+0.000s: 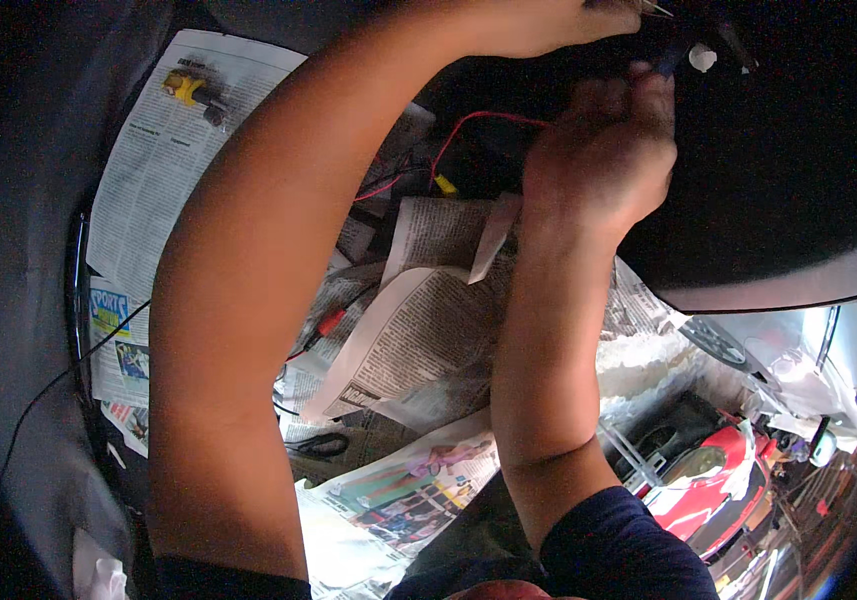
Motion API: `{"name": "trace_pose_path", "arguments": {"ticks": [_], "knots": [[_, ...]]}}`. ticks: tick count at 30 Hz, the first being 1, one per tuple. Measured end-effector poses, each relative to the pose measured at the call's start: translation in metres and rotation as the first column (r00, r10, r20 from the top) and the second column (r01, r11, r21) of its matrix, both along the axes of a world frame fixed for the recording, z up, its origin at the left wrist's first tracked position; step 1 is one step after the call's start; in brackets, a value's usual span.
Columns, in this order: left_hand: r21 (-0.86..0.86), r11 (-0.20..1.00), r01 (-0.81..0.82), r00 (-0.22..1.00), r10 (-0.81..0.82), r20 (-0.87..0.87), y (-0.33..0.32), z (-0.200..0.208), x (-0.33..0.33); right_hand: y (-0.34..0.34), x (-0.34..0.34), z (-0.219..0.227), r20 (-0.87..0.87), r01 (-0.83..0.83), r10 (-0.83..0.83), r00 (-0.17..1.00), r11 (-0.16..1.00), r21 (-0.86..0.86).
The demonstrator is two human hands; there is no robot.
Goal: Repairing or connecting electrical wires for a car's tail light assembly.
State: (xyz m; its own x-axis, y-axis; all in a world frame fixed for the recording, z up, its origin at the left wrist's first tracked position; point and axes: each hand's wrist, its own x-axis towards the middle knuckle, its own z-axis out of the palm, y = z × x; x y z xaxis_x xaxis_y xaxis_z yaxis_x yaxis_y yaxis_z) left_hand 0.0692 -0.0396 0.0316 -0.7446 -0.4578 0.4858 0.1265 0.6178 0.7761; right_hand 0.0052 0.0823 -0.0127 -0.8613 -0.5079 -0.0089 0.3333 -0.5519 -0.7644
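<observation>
My two bare forearms reach up into a dark space at the top. My left hand (588, 20) is at the upper edge, partly cut off by it. Its fingers are closed near a thin pale strand (656, 8); what they grip is unclear. Just below, my right hand (598, 150) is curled up, fingers pressed together at a dark, bluish piece (670, 62) too dim to name. Beside that piece hangs a small white knob-like part (702, 58). A red wire (478, 116) runs behind my right hand, near a yellow connector (445, 185).
Newspaper sheets (428, 330) cover much of the surface below my arms. On another newspaper sheet (138, 200) at left lies a yellow-and-black tool (188, 88). A red clip-like piece (330, 321) and a black cable loop (318, 444) lie between my arms. A dark panel (778, 200) curves at right.
</observation>
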Motion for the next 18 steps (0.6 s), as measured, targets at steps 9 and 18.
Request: {"name": "trace_pose_path", "arguments": {"ticks": [9,18], "knots": [[-0.069,0.997,-0.037,0.999,0.034,-0.037,0.005,-0.003,0.003,-0.005,0.007,0.011,0.088,0.130,-0.131,0.987,0.991,0.020],[-0.023,1.000,-0.020,0.999,0.020,-0.026,0.002,-0.005,-0.007,-0.006,-0.006,-0.012,0.011,0.107,-0.108,0.994,0.993,0.046]]}}
